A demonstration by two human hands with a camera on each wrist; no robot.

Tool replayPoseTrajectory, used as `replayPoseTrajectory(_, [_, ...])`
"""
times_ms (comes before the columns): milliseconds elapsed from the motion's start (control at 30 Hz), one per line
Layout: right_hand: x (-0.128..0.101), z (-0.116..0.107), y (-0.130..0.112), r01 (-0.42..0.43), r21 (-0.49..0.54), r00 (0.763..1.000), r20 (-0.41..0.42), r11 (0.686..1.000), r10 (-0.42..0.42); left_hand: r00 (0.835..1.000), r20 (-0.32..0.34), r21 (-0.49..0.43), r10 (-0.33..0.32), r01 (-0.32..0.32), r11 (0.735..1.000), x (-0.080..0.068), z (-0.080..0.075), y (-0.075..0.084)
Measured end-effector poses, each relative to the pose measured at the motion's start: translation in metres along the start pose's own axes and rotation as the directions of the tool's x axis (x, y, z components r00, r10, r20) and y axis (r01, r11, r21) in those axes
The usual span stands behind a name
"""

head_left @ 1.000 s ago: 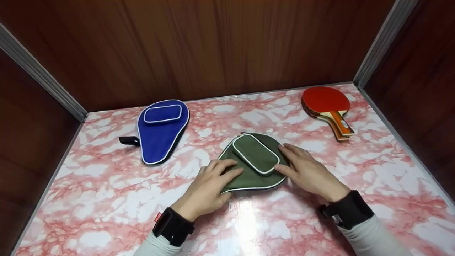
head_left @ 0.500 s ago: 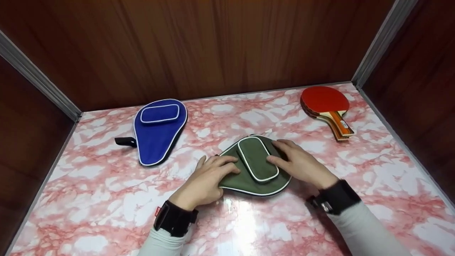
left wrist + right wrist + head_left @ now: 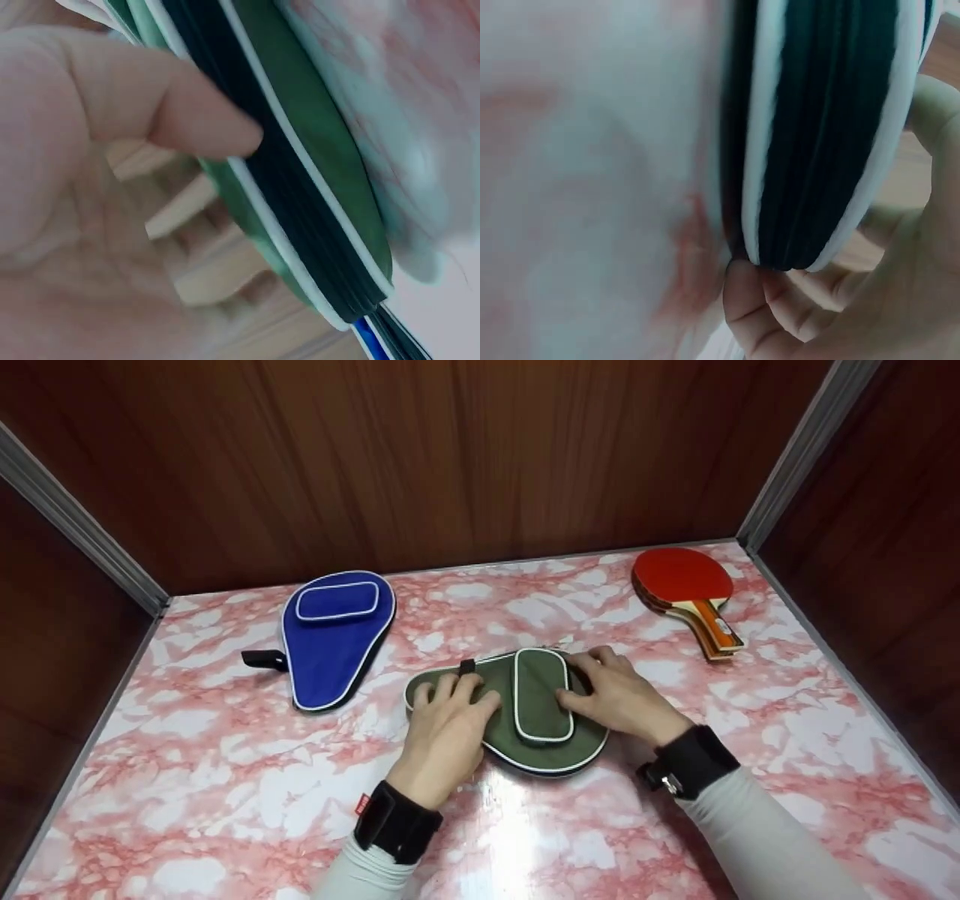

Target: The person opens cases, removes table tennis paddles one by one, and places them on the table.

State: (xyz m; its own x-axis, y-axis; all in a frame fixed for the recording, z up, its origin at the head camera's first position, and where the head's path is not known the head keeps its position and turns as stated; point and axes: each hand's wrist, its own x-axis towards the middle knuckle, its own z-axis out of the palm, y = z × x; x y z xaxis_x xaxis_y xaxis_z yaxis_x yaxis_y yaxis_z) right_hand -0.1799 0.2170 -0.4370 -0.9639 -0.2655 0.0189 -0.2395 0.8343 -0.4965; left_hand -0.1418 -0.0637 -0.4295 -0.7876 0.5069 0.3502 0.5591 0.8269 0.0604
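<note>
A green table tennis paddle case (image 3: 504, 727) with white piping lies sideways in front of me, its narrow end to the left. My left hand (image 3: 444, 731) holds that narrow end, bent fingers over the top. In the left wrist view its thumb (image 3: 217, 120) touches the dark zip side (image 3: 292, 180). My right hand (image 3: 622, 697) grips the round end, thumb beside the raised pocket (image 3: 543, 697) and fingers at the far edge. The right wrist view shows fingertips (image 3: 750, 300) at the rim beside the table. A small black tab (image 3: 467, 666) shows at the far edge.
A blue paddle case (image 3: 330, 652) with a black strap (image 3: 264, 660) lies at the back left. Two stacked table tennis paddles, the top one a red paddle (image 3: 682, 575), lie at the back right. Wood-look panels (image 3: 450, 465) enclose the marbled table (image 3: 225, 780).
The green case has turned so its narrow end now points left and its pocket stands nearly upright in view. My left hand has swung over the narrow end; the right has shifted slightly left.
</note>
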Motion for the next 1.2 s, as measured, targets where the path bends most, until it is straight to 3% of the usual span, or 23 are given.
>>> replayPoseTrajectory(133, [-0.014, 0.006, -0.006, -0.072, -0.042, 0.997, -0.026, 0.997, 0.071, 0.993, -0.121, 0.036, -0.019, 0.023, 0.999, 0.003, 0.003, 0.006])
replayPoseTrajectory(200, [-0.021, 0.009, -0.011, -0.093, -0.070, 0.995, -0.026, 0.993, 0.091, 0.990, -0.141, 0.022, -0.032, 0.035, 0.999, 0.003, 0.004, 0.008])
replayPoseTrajectory(300, [-0.029, 0.013, -0.017, -0.085, -0.108, 0.996, -0.029, 0.991, 0.082, 0.994, -0.090, -0.043, -0.060, 0.056, 0.997, 0.002, 0.003, 0.009])
replayPoseTrajectory(367, [-0.033, 0.013, -0.020, -0.065, -0.124, 0.998, -0.021, 0.990, 0.062, 0.997, -0.006, -0.083, -0.081, 0.080, 0.993, 0.003, 0.004, 0.009])
replayPoseTrajectory(467, [-0.036, 0.009, -0.022, -0.024, -0.106, 1.000, -0.007, 0.994, 0.023, 0.987, 0.127, -0.122, -0.100, 0.116, 0.986, 0.006, 0.007, 0.008])
replayPoseTrajectory(567, [-0.032, 0.005, -0.019, 0.017, -0.077, 1.000, -0.023, 0.997, -0.019, 0.976, 0.197, -0.136, -0.092, 0.120, 0.983, 0.008, 0.012, 0.005])
replayPoseTrajectory(700, [-0.018, 0.004, -0.008, 0.104, -0.062, 0.992, -0.059, 0.993, -0.108, 0.976, 0.213, -0.173, -0.045, 0.083, 0.981, 0.009, 0.017, -0.001])
replayPoseTrajectory(967, [0.002, -0.002, 0.007, 0.325, -0.004, 0.945, 0.048, 0.946, -0.325, 0.972, 0.225, -0.281, 0.073, -0.006, 0.960, 0.018, 0.017, -0.015])
replayPoseTrajectory(1100, [0.003, -0.005, 0.009, 0.335, 0.032, 0.937, 0.095, 0.942, -0.337, 0.970, 0.213, -0.333, 0.117, -0.040, 0.942, 0.022, 0.019, -0.023])
replayPoseTrajectory(1200, [-0.001, -0.006, 0.011, 0.310, 0.032, 0.945, 0.104, 0.950, -0.311, 0.978, 0.179, -0.308, 0.110, -0.050, 0.950, 0.023, 0.019, -0.024])
